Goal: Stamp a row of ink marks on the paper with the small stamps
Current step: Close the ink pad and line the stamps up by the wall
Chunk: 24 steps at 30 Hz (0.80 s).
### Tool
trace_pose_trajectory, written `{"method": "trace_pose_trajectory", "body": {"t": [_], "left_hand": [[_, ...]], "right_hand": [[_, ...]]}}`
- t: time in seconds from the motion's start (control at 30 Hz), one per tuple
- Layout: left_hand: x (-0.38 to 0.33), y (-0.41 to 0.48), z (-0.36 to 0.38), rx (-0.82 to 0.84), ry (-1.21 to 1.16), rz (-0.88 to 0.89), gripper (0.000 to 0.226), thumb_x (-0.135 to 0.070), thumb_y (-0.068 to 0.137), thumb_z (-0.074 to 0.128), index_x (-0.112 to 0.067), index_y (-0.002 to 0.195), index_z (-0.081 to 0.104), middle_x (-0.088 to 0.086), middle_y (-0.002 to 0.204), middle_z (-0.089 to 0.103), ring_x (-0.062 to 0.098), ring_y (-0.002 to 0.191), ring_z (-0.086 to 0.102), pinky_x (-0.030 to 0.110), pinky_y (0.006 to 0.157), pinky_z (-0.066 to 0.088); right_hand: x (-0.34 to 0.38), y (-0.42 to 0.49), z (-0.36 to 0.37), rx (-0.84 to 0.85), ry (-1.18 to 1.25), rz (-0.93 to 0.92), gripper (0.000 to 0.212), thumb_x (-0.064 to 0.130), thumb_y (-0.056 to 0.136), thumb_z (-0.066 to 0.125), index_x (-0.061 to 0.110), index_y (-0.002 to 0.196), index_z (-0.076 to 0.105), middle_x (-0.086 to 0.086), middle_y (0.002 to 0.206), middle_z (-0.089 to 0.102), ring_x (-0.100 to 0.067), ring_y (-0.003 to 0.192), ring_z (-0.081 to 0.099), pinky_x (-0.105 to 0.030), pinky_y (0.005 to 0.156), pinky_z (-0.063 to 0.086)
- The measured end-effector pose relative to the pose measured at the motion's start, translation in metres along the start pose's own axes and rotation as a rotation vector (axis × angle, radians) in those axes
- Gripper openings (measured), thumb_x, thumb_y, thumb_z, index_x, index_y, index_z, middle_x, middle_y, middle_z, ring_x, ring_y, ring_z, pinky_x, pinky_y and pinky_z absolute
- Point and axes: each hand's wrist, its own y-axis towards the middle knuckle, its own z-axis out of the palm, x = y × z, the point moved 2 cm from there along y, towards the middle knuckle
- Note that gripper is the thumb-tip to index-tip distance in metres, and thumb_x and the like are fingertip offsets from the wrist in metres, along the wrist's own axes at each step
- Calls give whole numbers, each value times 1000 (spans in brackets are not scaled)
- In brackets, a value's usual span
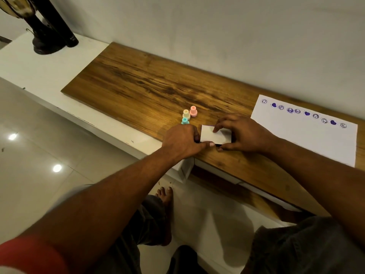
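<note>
Gripping white box at desk edge: left hand, right hand.

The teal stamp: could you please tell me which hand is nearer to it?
Left. The left hand sits just beside the teal stamp, gripping the white box; the right hand holds the box's other end, farther away.

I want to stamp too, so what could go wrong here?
The left hand and right hand hold the box close to the table edge, so it could slip off. The left hand is right beside the teal stamp and might knock it over.
</note>
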Motion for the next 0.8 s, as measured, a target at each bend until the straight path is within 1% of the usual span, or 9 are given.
{"method": "trace_pose_trajectory", "body": {"t": [0.17, 0.47, 0.63, 0.8], "left_hand": [[-1, 1, -1, 17, -6, -18, 61, -91, 77, 53, -31, 82, 64, -12, 62, 54, 3, 57, 51, 23, 49, 28], [-4, 3, 2, 4, -7, -35, 59, -85, 84, 52, -29, 82, 69, -11, 61, 54, 3, 57, 52, 24, 50, 32], [-4, 3, 2, -2, -9, -26, 57, -84, 86, 51, -30, 81, 67, -11, 60, 53, 3, 57, 51, 23, 49, 30], [-4, 4, 3, 15, -19, -11, 56, -80, 88, 53, -27, 88, 69, -11, 63, 55, 5, 58, 53, 24, 51, 31]], "right_hand": [[0, -1, 2, -1, 9, 7, 63, 61, 78, 78, 34, 133, 60, 3, 143, 55, -19, 129, 51, -33, 93, 54], [2, -2, -4, 0, 19, -1, 59, 54, 81, 78, 29, 133, 64, 1, 142, 57, -20, 129, 52, -40, 97, 52], [2, -1, -5, -13, 30, 12, 59, 52, 82, 78, 29, 134, 64, 2, 141, 58, -20, 129, 52, -42, 98, 52], [2, 1, -2, 0, 37, 8, 58, 53, 82, 77, 29, 133, 64, 2, 141, 57, -18, 130, 50, -43, 101, 50]]}}
